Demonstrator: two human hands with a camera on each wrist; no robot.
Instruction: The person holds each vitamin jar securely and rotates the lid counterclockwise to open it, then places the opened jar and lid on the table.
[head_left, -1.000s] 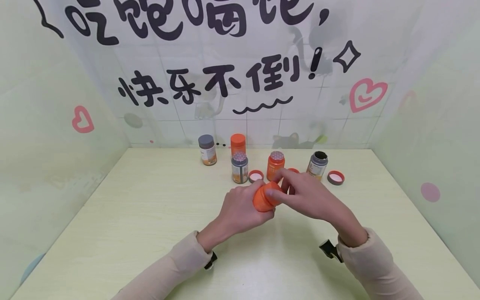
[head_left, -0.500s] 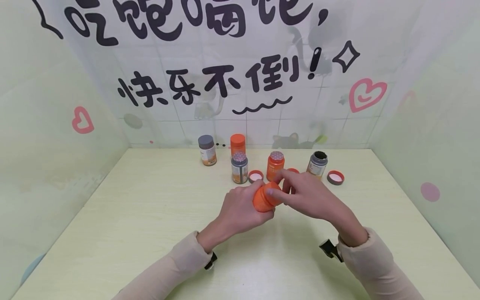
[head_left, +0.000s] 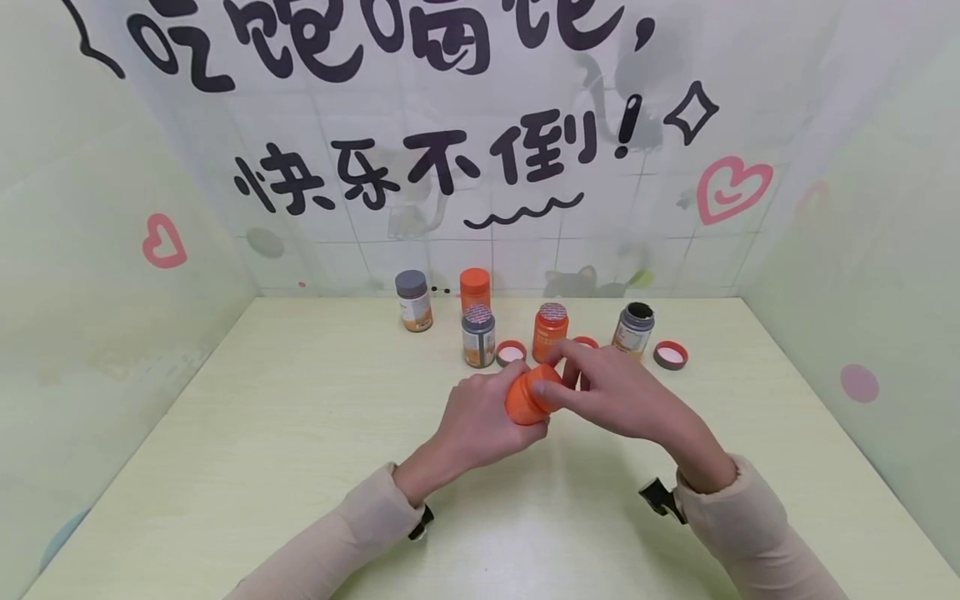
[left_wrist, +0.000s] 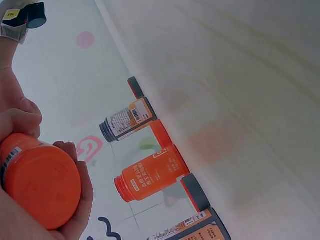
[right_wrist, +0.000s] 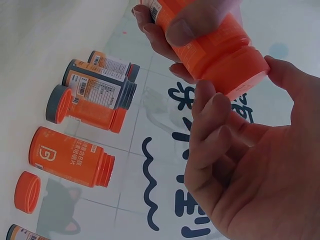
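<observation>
My left hand (head_left: 480, 417) wraps round the body of an orange supplement bottle (right_wrist: 187, 42), held tilted above the table. Its flat orange base (left_wrist: 45, 187) faces the left wrist camera. At the other end, the thumb and fingers of my right hand (head_left: 622, 392) pinch the orange bottle cap (right_wrist: 240, 72) by its rim. The cap sits on the neck of the bottle. Just beyond my hands stand an orange bottle (head_left: 550, 333) and a grey one (head_left: 479, 343), both with printed seals over their mouths and no caps.
A grey bottle (head_left: 632, 332) with a dark mouth stands at the right. Loose caps lie beside the bottles, one red-rimmed cap (head_left: 671, 355) farthest right. A capped grey bottle (head_left: 413, 303) and a capped orange bottle (head_left: 474, 285) are near the back wall (head_left: 337, 258).
</observation>
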